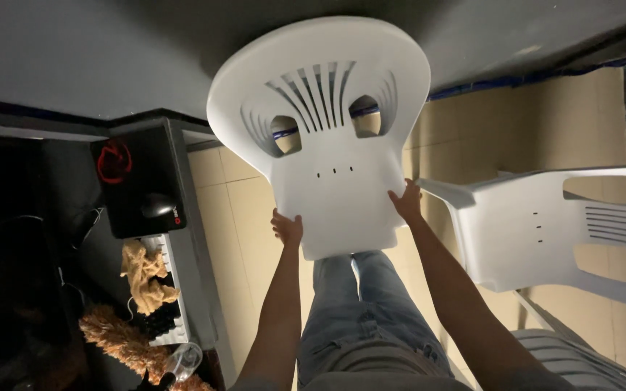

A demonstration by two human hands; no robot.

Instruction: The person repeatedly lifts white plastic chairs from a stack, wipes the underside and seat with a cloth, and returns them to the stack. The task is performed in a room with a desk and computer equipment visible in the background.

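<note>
Jeans fill the bottom of the view, with both forearms rising from them. The left hand has its grip closed on the lower left edge of a white plastic chair; the right hand has its grip closed on the lower right edge, fingers curled round the rim. The chair is held up off the floor, its seat nearest the body and its slotted back pointing away toward the grey wall. To the left, a counter carries a tan cloth, a furry brown thing, a clear cup and, farther on, a black box with a red coil on it. To the right, a second chair lies tilted near the right forearm, with another slatted seat below it.
</note>
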